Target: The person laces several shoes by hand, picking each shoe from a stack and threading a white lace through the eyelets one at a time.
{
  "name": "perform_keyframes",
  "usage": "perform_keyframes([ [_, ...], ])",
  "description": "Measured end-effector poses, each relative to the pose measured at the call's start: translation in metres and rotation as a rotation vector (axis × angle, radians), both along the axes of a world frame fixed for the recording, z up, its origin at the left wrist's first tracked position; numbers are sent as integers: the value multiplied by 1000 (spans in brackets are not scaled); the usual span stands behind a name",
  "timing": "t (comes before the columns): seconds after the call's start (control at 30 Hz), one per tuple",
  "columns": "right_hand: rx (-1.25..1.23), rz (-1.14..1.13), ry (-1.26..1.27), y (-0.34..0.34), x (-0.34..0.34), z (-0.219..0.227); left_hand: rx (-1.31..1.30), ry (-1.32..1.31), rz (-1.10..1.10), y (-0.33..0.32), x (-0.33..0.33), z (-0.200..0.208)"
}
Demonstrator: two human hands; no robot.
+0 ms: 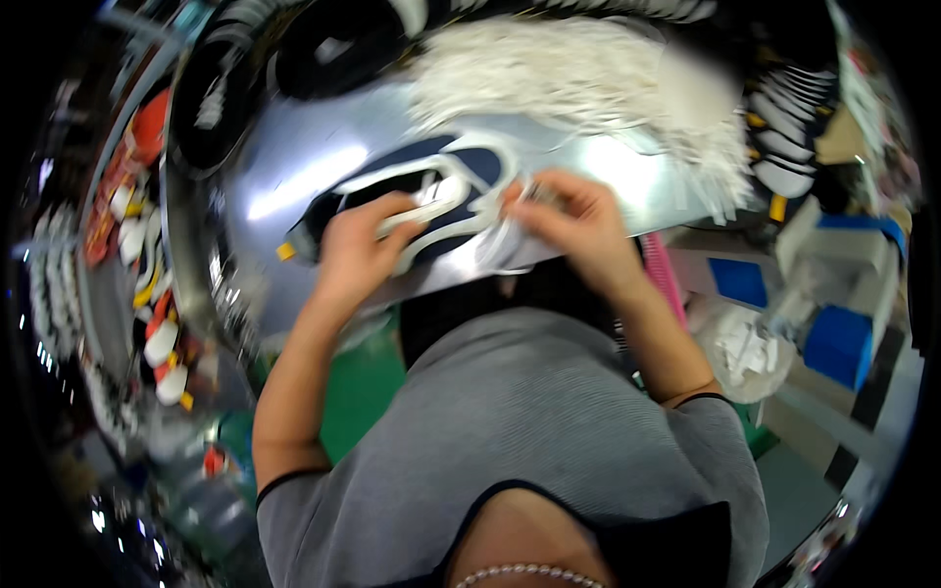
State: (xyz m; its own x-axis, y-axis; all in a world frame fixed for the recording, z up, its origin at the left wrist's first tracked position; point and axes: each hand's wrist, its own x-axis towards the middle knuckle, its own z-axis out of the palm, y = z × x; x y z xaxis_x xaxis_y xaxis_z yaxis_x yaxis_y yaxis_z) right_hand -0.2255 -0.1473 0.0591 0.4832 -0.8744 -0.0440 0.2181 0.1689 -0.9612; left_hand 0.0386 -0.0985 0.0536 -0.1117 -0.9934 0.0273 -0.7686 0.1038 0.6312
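A navy and white shoe upper [477,165] lies on the metal tabletop in front of me, with its yellow tab pointing left. My left hand [358,250] is closed on the near side of the upper, thumb and forefinger gripping its white edge by the opening. At the toe end, my right hand [578,220] pinches a white shoelace [503,247], which hangs in loose strands over the near edge of the table. Motion blur hides how the lace runs through the upper.
A large heap of white laces [539,73] covers the back of the metal table [279,211]. Dark shoe uppers [338,49] stand at the back left. Stacked white and black uppers [787,127] sit at the right. A bag of white scraps [750,348] hangs at lower right.
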Motion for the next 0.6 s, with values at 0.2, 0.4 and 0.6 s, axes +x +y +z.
perform_keyframes([
  [0.2,-260,89,332,-32,56,-6,302,-67,103,7,0,23],
  [0.4,-299,36,278,-44,69,-29,56,-207,-4,-6,-28,35],
  [0.6,-394,-80,294,-49,72,-43,208,-169,191,-23,-32,8],
])
